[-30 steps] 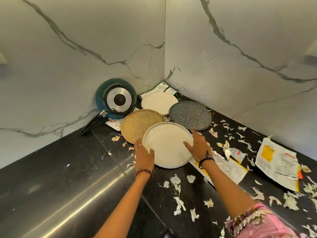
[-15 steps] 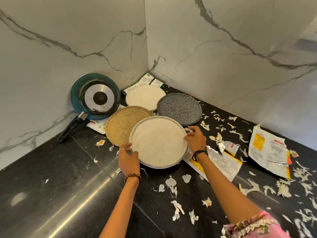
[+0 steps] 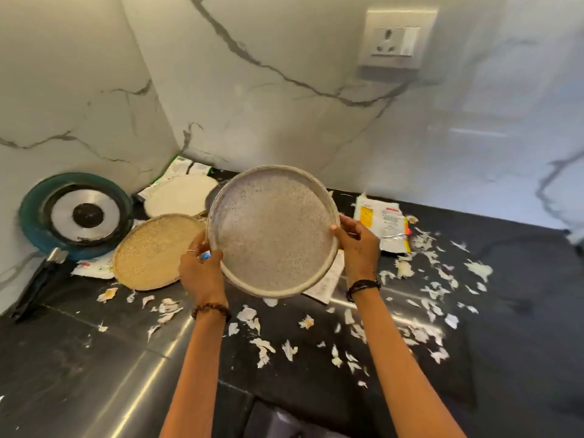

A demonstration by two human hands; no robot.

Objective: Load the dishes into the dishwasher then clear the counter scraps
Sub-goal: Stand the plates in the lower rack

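Two hands grip the speckled plate [image 3: 271,230], lifted and tilted above the black desk [image 3: 505,358]: left hand [image 3: 202,273] curled on its lower-left rim, right hand [image 3: 357,245] on its right rim. Printed wrappers, one yellow and white [image 3: 382,226], lie beside it, lettering too blurred to read. Behind sit a tan plate [image 3: 151,251], a white plate [image 3: 180,200] and a teal pan [image 3: 76,214] leaning on the marble wall. Pale scraps [image 3: 262,349] litter the desk; a socket [image 3: 396,41] sits above.
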